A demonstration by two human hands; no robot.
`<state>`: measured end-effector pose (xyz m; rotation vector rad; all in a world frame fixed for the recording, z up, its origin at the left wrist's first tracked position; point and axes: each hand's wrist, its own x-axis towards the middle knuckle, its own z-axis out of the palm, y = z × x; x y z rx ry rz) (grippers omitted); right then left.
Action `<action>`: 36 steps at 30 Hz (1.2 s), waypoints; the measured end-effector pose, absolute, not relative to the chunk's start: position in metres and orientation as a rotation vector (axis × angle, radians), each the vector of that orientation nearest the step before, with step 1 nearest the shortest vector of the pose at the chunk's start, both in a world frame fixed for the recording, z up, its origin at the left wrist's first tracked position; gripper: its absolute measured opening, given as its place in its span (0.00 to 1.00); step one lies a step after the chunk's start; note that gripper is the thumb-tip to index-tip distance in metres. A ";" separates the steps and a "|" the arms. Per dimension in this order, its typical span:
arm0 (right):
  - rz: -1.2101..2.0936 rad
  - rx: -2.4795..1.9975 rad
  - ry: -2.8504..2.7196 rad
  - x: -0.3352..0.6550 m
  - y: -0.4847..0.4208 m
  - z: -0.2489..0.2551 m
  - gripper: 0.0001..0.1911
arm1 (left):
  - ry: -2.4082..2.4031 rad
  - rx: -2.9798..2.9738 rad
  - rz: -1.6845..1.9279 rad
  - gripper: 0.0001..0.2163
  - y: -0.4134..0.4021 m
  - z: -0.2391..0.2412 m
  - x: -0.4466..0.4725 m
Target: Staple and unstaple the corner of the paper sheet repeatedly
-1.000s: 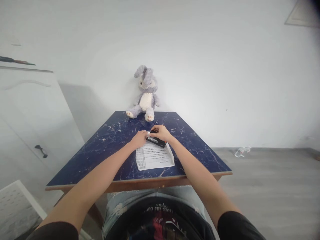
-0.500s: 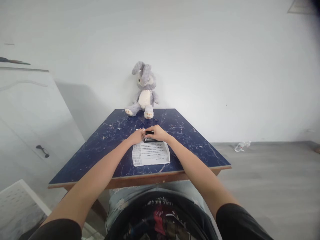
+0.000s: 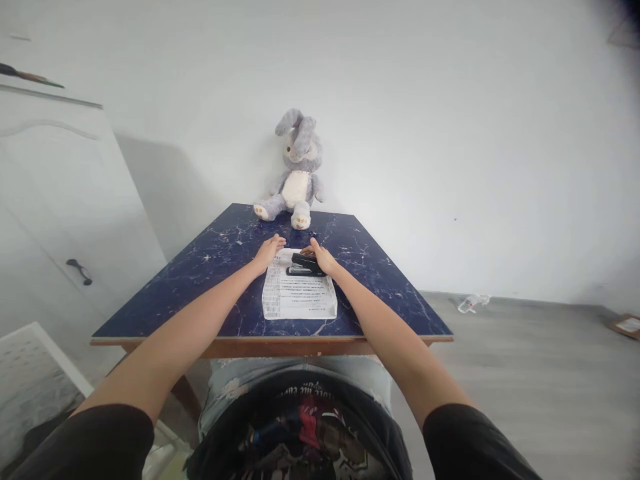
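A black stapler lies on a printed sheet of paper, near the sheet's far edge, its top arm raised at an angle above its base. My right hand is at the stapler's right end, fingers stretched out behind it and apparently loose. Whether it touches the stapler is hard to make out. At the sheet's upper left corner, my left hand rests with fingers extended and nothing in them.
Both sit on a dark blue marbled table. A grey plush rabbit leans against the wall at its back. To the left stands a white cabinet; crumpled clear plastic lies on the floor at right.
My hands, which were together at the stapler, have moved apart. The left has gone off to the left, and the right has loosened, leaving more of the stapler visible. The view has shifted slightly.
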<state>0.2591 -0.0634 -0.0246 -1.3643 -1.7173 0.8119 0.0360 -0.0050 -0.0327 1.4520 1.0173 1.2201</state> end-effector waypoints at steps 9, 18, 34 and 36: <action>0.839 -1.336 -1.768 0.265 -0.057 -0.031 0.48 | 1.004 1.460 1.212 0.25 -0.009 -0.032 0.037; 0.989 -1.218 -1.603 0.275 -0.063 -0.029 0.38 | 1.026 1.470 1.195 0.23 -0.009 -0.031 0.035; 0.766 -1.024 -1.943 0.278 -0.079 -0.005 0.31 | 1.008 1.403 1.212 0.22 -0.009 -0.029 0.033; 0.777 -0.987 -2.196 0.280 -0.086 0.000 0.29 | 0.981 1.386 1.214 0.23 -0.010 -0.026 0.032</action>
